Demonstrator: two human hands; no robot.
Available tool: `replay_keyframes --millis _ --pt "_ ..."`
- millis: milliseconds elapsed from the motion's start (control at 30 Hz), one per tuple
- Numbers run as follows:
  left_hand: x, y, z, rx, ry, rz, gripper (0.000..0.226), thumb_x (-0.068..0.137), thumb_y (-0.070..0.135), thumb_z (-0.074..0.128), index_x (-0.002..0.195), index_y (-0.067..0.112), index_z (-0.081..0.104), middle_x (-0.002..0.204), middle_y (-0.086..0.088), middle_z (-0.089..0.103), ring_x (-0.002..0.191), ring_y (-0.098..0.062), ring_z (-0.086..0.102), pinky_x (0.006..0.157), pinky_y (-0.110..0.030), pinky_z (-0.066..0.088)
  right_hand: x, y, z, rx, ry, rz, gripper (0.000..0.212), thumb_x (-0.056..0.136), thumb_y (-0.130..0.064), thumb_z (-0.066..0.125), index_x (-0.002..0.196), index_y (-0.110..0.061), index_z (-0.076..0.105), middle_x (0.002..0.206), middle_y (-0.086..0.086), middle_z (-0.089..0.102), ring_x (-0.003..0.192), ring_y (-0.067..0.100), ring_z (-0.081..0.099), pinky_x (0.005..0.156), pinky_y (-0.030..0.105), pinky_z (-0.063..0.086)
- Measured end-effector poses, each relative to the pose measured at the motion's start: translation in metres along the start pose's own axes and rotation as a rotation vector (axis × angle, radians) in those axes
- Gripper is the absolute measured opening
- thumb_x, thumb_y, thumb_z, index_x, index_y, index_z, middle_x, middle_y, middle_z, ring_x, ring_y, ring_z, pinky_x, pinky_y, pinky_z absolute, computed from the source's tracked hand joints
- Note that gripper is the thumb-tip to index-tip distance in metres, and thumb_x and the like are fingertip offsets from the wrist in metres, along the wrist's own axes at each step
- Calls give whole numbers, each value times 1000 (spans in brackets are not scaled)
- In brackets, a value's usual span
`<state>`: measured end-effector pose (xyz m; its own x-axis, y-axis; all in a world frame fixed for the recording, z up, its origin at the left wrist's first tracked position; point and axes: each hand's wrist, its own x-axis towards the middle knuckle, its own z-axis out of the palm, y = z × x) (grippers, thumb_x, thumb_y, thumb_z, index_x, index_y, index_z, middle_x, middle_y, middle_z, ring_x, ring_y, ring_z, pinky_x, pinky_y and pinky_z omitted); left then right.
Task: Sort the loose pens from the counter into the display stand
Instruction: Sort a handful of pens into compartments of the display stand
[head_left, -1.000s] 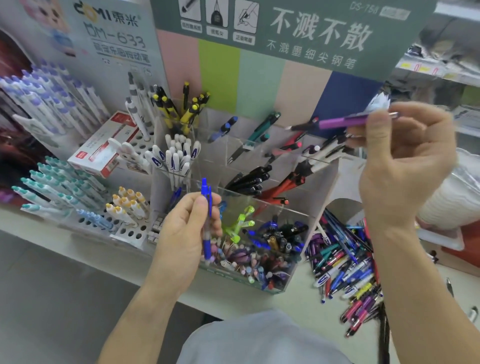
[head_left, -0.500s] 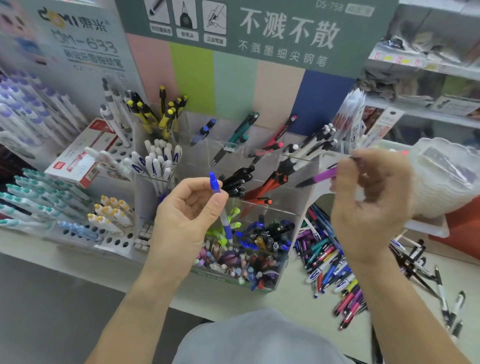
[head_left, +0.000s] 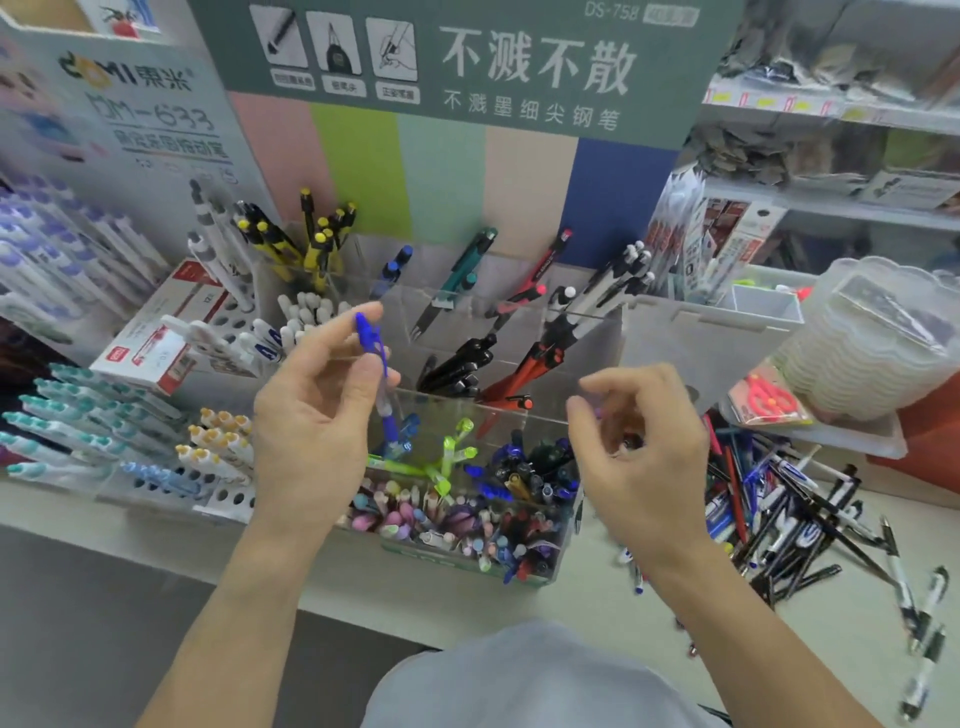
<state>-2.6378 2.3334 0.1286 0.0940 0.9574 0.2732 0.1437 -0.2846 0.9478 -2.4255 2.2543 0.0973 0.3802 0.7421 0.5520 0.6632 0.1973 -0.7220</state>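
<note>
Fingers of your left hand (head_left: 311, 431) pinch the blue pen (head_left: 375, 374) near-upright, tip down over the display stand (head_left: 519, 410), while your right hand (head_left: 639, 467) curls empty.

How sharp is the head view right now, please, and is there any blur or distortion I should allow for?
Head view: evenly lit, no harsh glare; the right hand and the shelves behind are motion-blurred; the left hand with its blue pen is softer than the display stand; wide-angle bending shows at the edges.
</note>
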Motion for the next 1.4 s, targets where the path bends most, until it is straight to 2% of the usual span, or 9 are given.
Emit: replay_keyframes --millis 133,367,567,767,933,1067,1167,1300,1400 --pt "2 -1 -5 184 -83 143 32 94 7 65 115 31 68 105 10 72 96 -10 70 84 -21 55 2 -33 14 207 -287 7 19 89 -3 72 104 -13 66 80 0 60 66 17 57 59 33 49" --pt "-11 -58 -54 310 235 56 39 92 6 67 101 43 58 99 13 67 92 -4 67 84 -15 53 -12 -31 27 229 -390 2 16 91 -5 70 103 -16 66 81 -5 62 69 17 59 60 28 49" --pt "-15 -116 -53 645 -37 71 32 93 -5 59 121 9 64 109 -6 68 96 -15 65 90 -24 51 -33 -18 31 59 -504 -115 16 91 -7 71 105 -15 67 86 -8 58 73 8 56 65 19 47" --pt "-7 -125 -52 796 -240 -47 40 100 21 41 124 2 66 120 -14 65 110 -29 57 95 -34 42 -30 3 -1 39 -222 6 15 87 6 71 93 -8 69 82 -1 63 72 11 59 65 21 49" --pt "-9 -126 -42 857 -110 28 32 97 19 61 118 -4 66 116 -22 59 110 -37 56 96 -44 45 -48 69 -46 -88 18 392 12 90 -2 69 96 -12 67 90 4 65 79 15 63 73 28 52" --pt "-22 -101 -23 700 111 81 36 94 22 64 121 -1 56 116 -19 53 112 -27 49 94 -28 40 -86 146 -79 -616 -486 908 66 86 -41 77 142 -23 47 139 19 39 126 36 42 98 44 44" --pt "-44 -59 8 523 202 293 19 93 10 56 112 9 57 103 1 51 96 -5 49 85 -10 37 -114 168 -92 -749 -504 1134 100 72 -57 84 152 -33 28 148 18 23 137 41 27 103 53 41" --pt "-79 -14 71 263 -125 243 11 93 7 55 100 8 64 88 4 61 77 -9 59 68 -20 47 -140 183 -90 -570 -518 1101 87 79 -46 80 151 -25 35 147 18 26 141 38 20 111 48 33" --pt "-101 -3 132 244 -523 148 11 92 12 59 100 14 66 87 7 63 77 -13 61 68 -17 47 -152 190 -99 -393 -386 975 75 80 -37 83 144 -21 46 142 10 34 129 27 44 109 41 41"
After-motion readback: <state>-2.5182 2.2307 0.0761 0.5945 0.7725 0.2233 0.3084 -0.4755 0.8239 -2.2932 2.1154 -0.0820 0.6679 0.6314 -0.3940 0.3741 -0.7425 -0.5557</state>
